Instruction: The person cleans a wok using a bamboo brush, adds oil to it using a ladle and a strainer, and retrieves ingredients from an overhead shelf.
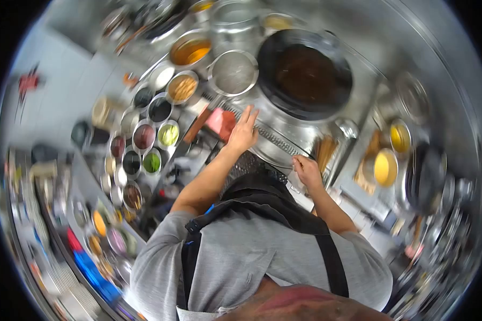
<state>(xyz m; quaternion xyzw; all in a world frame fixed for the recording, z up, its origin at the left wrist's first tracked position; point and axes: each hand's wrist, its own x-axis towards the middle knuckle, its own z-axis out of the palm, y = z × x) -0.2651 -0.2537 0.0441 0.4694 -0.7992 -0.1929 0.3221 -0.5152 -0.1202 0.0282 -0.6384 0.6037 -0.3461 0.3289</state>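
Observation:
My left hand is stretched out over the front of the steel stove, fingers extended and holding nothing. Right beside it lies a folded pink-red cloth; whether they touch I cannot tell. My right hand is closed at the stove's front edge, fingers curled around something too small to make out. Beyond both hands a large black wok sits on the stove, its inside dark brown. To the wok's left is a round mesh strainer.
Left of the stove stand several small bowls, among them chopped greens, pale green slices and peanut-like pieces. A pot of orange liquid is behind them. On the right are a yellow-filled bowl and a dark pan.

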